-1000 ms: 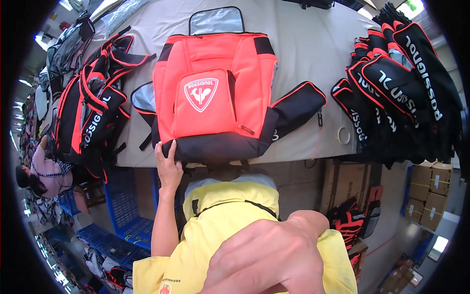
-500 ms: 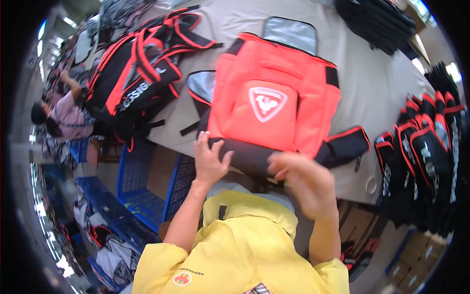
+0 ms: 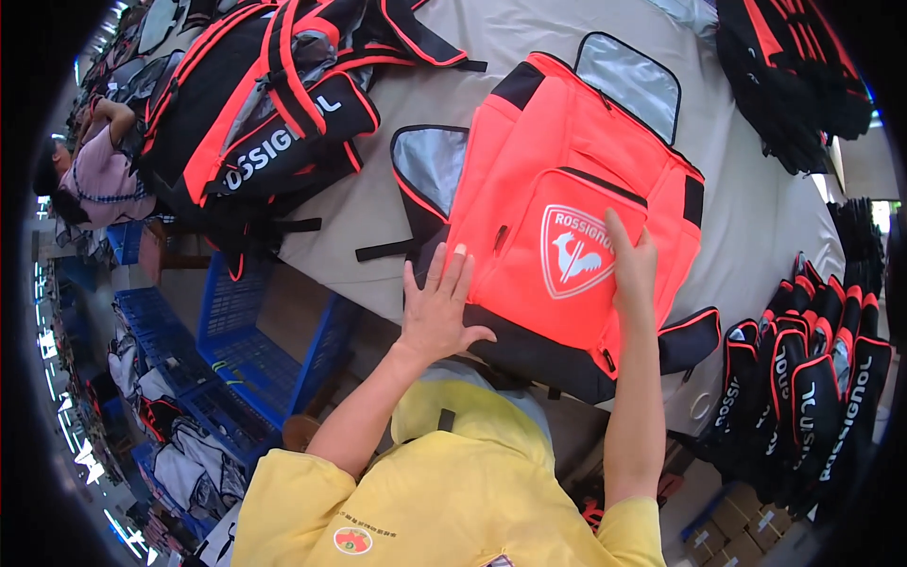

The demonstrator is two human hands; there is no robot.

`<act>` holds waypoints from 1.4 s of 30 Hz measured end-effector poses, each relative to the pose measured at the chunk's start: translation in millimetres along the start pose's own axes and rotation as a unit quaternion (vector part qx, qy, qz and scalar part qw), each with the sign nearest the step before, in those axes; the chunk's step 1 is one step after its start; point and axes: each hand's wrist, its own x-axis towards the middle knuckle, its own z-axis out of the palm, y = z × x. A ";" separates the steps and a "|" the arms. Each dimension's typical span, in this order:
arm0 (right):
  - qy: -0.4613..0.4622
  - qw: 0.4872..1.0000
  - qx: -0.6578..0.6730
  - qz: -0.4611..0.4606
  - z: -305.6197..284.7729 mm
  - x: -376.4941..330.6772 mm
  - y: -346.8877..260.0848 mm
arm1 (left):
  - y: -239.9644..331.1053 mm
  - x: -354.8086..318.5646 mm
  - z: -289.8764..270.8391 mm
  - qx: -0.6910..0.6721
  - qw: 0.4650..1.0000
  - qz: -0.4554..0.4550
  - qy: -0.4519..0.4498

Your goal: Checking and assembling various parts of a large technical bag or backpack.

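Observation:
A bright coral backpack [image 3: 529, 227] with a black base lies front side up on the table, a white shield emblem on its front pocket. Its silver-lined top flap [image 3: 631, 80] is folded out beyond the far end, and a silver-lined side flap [image 3: 430, 165] spreads out at the left. My left hand [image 3: 436, 307] rests with fingers spread on the backpack's lower left edge, where coral meets black. Over the front pocket, beside the emblem, is my right hand [image 3: 635, 269], its visible fingers stretched out; it holds nothing I can see.
A black and coral bag [image 3: 274, 123] lies at the table's left. Stacked black pieces [image 3: 789, 85] sit at the far right, and several black pieces with coral trim [image 3: 803, 369] hang at the right edge. Blue crates [image 3: 250, 350] stand below left. Another person [image 3: 104, 180] works at far left.
My right hand has moved from the backpack's near edge up onto its front pocket. The backpack now appears turned and farther right in view, partly with the shifted viewpoint. My left hand stays at the lower left.

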 end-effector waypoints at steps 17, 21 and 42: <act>-0.233 0.763 -0.420 -0.432 -102.8 -195.0 171.8 | -5.9 1.2 31.5 0.005 0.999 0.001 0.039; -0.196 0.763 -0.431 -0.440 -98.3 -191.6 184.6 | -14.6 -35.8 19.7 -0.043 0.992 0.012 0.116; -0.028 0.835 -0.357 -0.418 -27.1 -56.5 74.7 | 95.9 8.0 22.7 -0.102 0.974 0.176 0.101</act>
